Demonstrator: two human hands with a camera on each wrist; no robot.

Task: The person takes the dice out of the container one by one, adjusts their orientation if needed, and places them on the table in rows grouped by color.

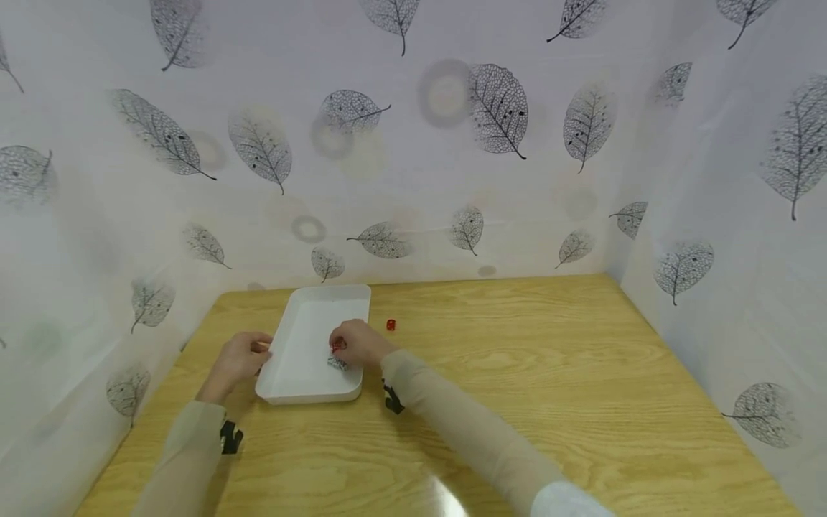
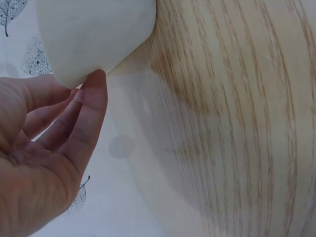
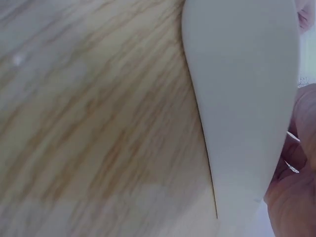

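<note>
A shallow white tray lies on the wooden table. My left hand pinches its left rim, and in the left wrist view the thumb and fingers meet at the tray's edge. Over the tray's right side, my right hand reaches in and holds a small shiny red piece, partly hidden by the fingers. Just below it in the tray sits a small silvery patterned piece, its kind too small to tell. The right wrist view shows the tray's outer wall with the curled right hand beyond it.
A small red die with pale spots lies on the table to the right of the tray. White cloth with a leaf print hangs behind the table and along both sides.
</note>
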